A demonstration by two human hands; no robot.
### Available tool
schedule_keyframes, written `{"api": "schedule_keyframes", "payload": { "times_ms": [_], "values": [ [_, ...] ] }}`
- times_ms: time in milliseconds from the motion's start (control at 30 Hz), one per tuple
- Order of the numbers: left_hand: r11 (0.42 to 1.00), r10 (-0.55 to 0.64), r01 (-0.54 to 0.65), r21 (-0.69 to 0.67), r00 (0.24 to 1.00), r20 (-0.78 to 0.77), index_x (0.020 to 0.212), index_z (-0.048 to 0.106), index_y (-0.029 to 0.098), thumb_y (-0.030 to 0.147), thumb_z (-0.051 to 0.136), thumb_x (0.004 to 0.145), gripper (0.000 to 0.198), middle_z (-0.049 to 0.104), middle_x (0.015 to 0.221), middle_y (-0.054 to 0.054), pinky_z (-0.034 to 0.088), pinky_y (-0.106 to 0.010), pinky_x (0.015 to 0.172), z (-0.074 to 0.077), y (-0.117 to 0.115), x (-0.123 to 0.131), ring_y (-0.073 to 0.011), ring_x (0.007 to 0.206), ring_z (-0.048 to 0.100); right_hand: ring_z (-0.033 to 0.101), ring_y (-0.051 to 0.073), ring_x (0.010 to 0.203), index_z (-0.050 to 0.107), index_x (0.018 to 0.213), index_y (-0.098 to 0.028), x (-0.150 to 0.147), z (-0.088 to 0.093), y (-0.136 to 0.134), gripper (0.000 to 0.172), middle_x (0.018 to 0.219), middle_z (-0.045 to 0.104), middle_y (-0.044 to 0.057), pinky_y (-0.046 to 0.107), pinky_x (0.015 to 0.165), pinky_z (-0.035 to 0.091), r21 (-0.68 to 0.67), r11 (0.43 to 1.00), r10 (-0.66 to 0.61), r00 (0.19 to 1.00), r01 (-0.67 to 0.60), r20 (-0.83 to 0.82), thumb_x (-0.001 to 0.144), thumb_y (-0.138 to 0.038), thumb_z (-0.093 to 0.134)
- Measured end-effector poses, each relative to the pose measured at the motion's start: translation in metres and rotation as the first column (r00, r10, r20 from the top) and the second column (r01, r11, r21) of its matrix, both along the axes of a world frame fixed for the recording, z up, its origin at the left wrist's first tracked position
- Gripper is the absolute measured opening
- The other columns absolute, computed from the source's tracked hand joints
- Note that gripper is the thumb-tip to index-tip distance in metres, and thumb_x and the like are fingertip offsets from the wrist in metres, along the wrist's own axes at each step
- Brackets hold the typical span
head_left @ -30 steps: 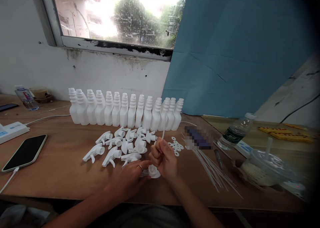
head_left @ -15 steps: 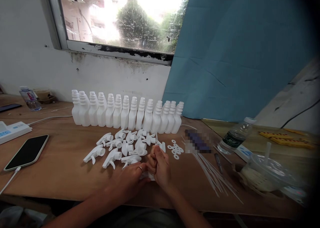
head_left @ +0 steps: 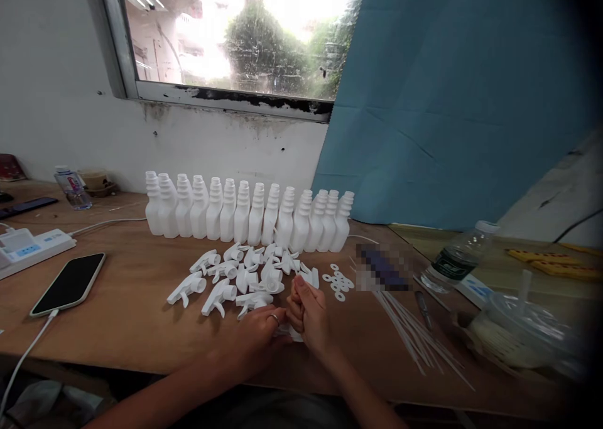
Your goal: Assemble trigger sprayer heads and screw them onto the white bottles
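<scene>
Close together over the table's front part are my two hands. My left hand (head_left: pixel 258 340) has its fingers closed around a white plastic piece (head_left: pixel 293 334), seemingly a spray trigger head, mostly covered by the fingers. Pressed against it is my right hand (head_left: pixel 311 313), curled into a fist with the thumb on top; whatever lies inside the fist is hidden. Just beyond the hands lies a loose group of white spray trigger heads (head_left: pixel 220 296). Right of them are several small white ring washers (head_left: pixel 340 283) and a spread bundle of thin white tubes (head_left: pixel 407 331).
A row of white spray bottles (head_left: pixel 240 215) without tops stands along the back. To the left are a phone (head_left: pixel 70 284) on a cable and a power strip (head_left: pixel 42 250). A water bottle (head_left: pixel 455 259), a pen (head_left: pixel 423 309) and a lidded drink cup (head_left: pixel 513 335) occupy the right.
The camera view has turned slightly left, so everything appears shifted to the right. Both hands stay pressed together in nearly the same pose.
</scene>
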State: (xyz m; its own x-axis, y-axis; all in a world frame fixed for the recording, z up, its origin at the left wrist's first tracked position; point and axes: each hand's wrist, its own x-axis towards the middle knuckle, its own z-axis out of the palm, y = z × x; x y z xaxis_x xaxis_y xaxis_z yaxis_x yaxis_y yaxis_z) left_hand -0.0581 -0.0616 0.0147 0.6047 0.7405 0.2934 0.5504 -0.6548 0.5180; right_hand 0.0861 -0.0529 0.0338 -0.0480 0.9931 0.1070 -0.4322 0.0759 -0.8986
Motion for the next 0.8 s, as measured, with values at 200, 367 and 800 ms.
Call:
{"api": "schedule_keyframes", "payload": {
  "times_ms": [200, 367, 800],
  "values": [
    [0.989, 0.002, 0.014, -0.145, 0.993, 0.115, 0.111, 0.063, 0.024, 0.02, 0.066, 0.081, 0.03, 0.068, 0.103, -0.002, 0.052, -0.032, 0.083, 0.01, -0.002, -0.005, -0.0201, 0.093, 0.065, 0.03, 0.005, 0.039, 0.042, 0.066, -0.02, 0.011, 0.011, -0.008, 0.046, 0.05, 0.034, -0.008, 0.017, 0.037, 0.031, 0.147, 0.987, 0.078, 0.993, -0.064, -0.088, 0.09, -0.056, 0.056],
    [0.927, 0.078, 0.081, -0.367, 0.913, 0.4, 0.116, 0.063, 0.021, 0.028, 0.068, 0.082, 0.034, 0.07, 0.097, -0.001, 0.052, -0.024, 0.073, 0.047, 0.0, -0.016, -0.0149, 0.084, 0.065, 0.048, 0.027, 0.127, 0.032, 0.147, -0.028, 0.051, 0.022, -0.026, 0.057, 0.147, 0.039, 0.013, 0.048, 0.104, 0.043, 0.614, 0.789, -0.322, 0.849, -0.003, 0.418, 0.094, -0.028, 0.052],
    [0.887, 0.325, -0.439, 0.141, 0.812, 0.485, 0.095, 0.063, 0.019, 0.034, 0.065, 0.084, 0.019, 0.065, 0.088, -0.001, 0.054, -0.026, 0.068, 0.1, 0.086, -0.092, -0.0146, 0.075, 0.061, 0.066, 0.03, 0.106, 0.052, 0.127, -0.022, 0.076, 0.021, -0.05, 0.043, 0.13, 0.061, 0.015, 0.05, 0.087, 0.056, 0.921, 0.353, -0.688, 0.622, -0.162, 0.373, 0.086, -0.02, 0.065]
  ]
}}
